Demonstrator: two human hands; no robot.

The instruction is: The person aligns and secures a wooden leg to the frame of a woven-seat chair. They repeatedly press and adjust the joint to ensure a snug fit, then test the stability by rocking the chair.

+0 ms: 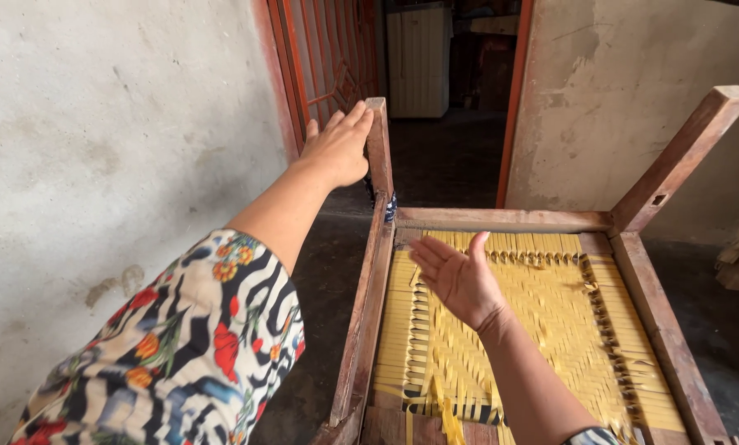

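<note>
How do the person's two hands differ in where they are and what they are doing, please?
The left hand is raised, back up, and grips the top of the wooden leg; the right hand hangs lower, palm up, holding nothing. The left hand touches the frame; the right hand is open over the yellow weave, and contact cannot be told. A patterned sleeve shows on the left arm; the right forearm is mostly bare. Both are bare.

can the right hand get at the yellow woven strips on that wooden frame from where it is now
Probably yes. The right hand hangs open, palm up, just above the yellow woven strips, with nothing between them. The left hand is off on the frame's upright leg, out of the way.
</note>
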